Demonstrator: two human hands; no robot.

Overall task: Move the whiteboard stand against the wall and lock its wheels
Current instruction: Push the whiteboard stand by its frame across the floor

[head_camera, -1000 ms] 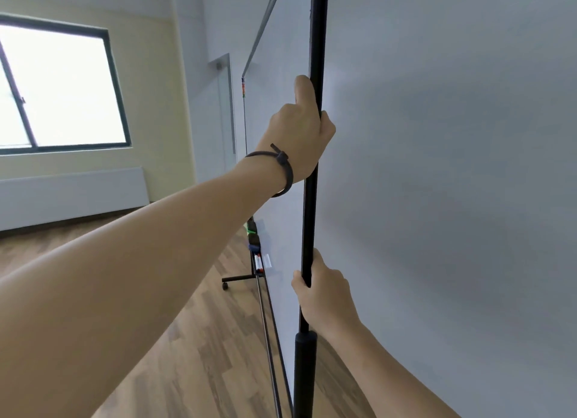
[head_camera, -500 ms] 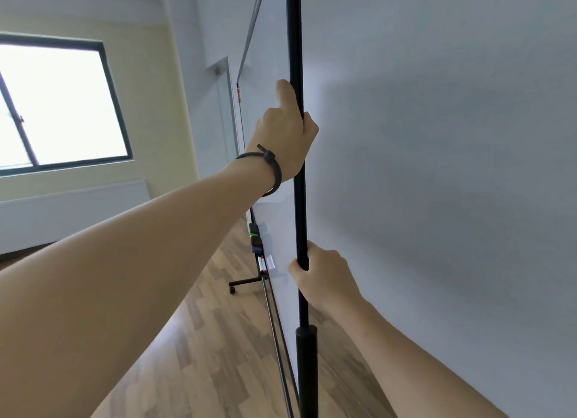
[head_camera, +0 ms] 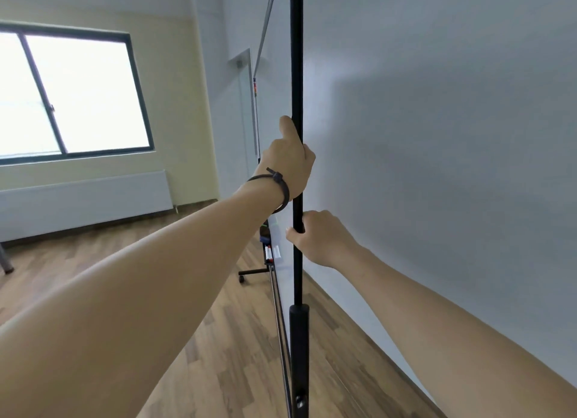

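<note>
Whiteboard stand (head_camera: 296,58) pole gripped: left hand (head_camera: 288,160) high (thumb up), right hand (head_camera: 321,238) below.

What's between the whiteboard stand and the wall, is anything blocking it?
Nothing visible. Both the left hand and right hand grip the black pole of the whiteboard stand, and the strip of wooden floor between it and the wall looks bare. The near foot is out of view.

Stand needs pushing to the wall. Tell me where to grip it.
Grip the black upright pole, from the room side, as the left hand and right hand do now: it is thin, round, bare and vertical, so fingers wrap it fully.
</note>
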